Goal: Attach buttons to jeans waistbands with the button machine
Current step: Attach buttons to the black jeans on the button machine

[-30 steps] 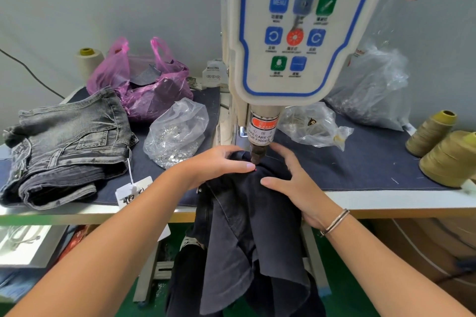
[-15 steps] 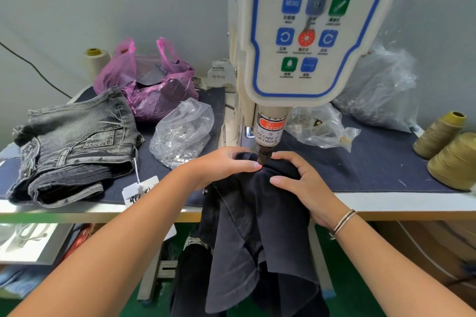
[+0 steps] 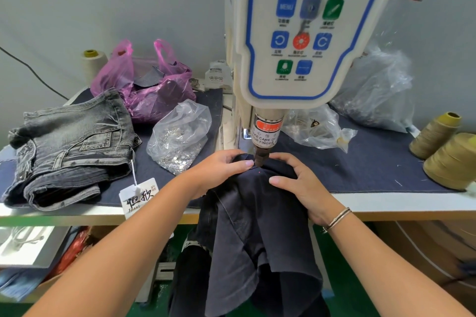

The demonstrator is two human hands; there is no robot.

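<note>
Dark jeans (image 3: pixel 253 216) hang over the table's front edge, their waistband lying under the punch (image 3: pixel 260 158) of the white button machine (image 3: pixel 304 33). My left hand (image 3: pixel 219 171) grips the waistband just left of the punch, fingertips close to it. My right hand (image 3: pixel 302 185) curls over the fabric on the right side and holds it down. A small red light dot shows on the cloth between my hands. A clear bag of silver buttons (image 3: pixel 180 141) lies left of the machine.
Folded grey jeans (image 3: pixel 69 147) with a paper tag (image 3: pixel 137 197) lie at the table's left. A pink bag (image 3: pixel 144 85) and a pale thread cone (image 3: pixel 92 62) stand behind. Clear bags (image 3: pixel 373 95) and olive thread cones (image 3: pixel 450 152) occupy the right.
My right hand has slid in over the waistband, its fingers curling round the fabric by the punch. My left hand stays in place on the waistband.
</note>
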